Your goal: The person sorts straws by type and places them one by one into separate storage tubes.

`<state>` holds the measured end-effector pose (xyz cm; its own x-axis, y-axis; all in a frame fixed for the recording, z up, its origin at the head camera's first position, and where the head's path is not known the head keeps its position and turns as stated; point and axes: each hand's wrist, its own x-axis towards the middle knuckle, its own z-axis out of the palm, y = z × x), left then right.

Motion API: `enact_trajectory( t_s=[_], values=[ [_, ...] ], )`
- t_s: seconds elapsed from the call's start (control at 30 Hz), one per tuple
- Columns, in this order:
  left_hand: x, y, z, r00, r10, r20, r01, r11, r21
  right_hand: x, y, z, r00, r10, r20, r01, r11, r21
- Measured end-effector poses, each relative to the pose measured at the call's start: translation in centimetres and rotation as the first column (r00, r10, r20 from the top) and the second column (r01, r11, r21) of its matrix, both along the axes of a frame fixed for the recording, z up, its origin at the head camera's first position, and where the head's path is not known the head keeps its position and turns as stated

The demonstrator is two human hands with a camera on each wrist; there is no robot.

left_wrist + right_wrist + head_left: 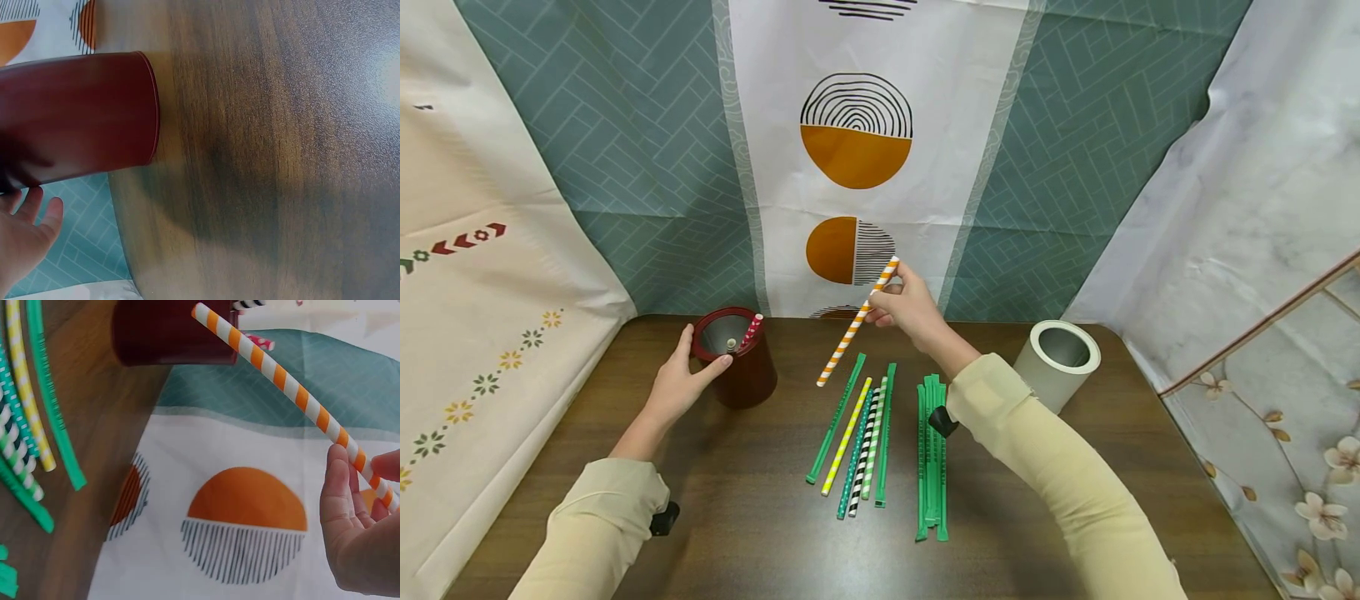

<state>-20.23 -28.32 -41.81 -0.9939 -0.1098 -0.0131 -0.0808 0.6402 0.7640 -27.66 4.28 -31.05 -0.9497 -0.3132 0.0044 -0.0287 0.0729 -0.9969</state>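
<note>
My right hand (910,308) pinches an orange-and-white striped paper straw (857,321) near its upper end, above the back of the table. The straw slants down to the left, its free end apart from the other straws. At the left, my left hand (677,383) holds a dark red cup (745,375) by the rim, thumb on the near side. A red straw with white dots (751,330) pokes out of this cup, and a pale straw end (732,343) shows inside. In the left wrist view, fingers (53,215) touch the cup's wall (81,112).
Mid-table lie a yellow straw (847,436), a teal dotted straw (855,454), black-striped and green-striped straws, and green-wrapped ones. A bundle of green-wrapped straws (932,458) lies right of them. A white cup (1056,362) stands at the back right, before a patterned curtain (880,50).
</note>
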Motion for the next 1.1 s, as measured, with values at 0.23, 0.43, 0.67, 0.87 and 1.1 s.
enact_trajectory(
  t_s=[0.23,0.43,0.67,0.87,1.1],
  values=[
    [-0.1,0.0,-0.1,1.000,0.003,0.004,-0.003,1.000,0.002,-0.1,-1.6,1.4,0.998,-0.011,-0.069,0.005,0.997,-0.083],
    [-0.1,-0.1,-0.2,1.000,0.003,0.002,-0.003,1.000,0.003,-0.1,-3.3,1.9,0.994,-0.055,-0.094,0.039,0.985,-0.168],
    [-0.1,0.0,-0.1,1.000,0.005,-0.007,-0.005,1.000,0.000,0.1,-5.4,1.6,0.990,-0.054,-0.131,0.028,0.980,-0.196],
    [0.0,0.0,-0.1,1.000,0.007,-0.006,-0.007,1.000,-0.002,0.3,-7.3,0.9,0.984,-0.056,-0.172,0.026,0.985,-0.171],
    [0.0,0.0,-0.1,1.000,0.009,-0.013,-0.009,1.000,-0.013,0.6,-9.4,-0.3,0.975,-0.044,-0.219,0.025,0.995,-0.092]
  ],
)
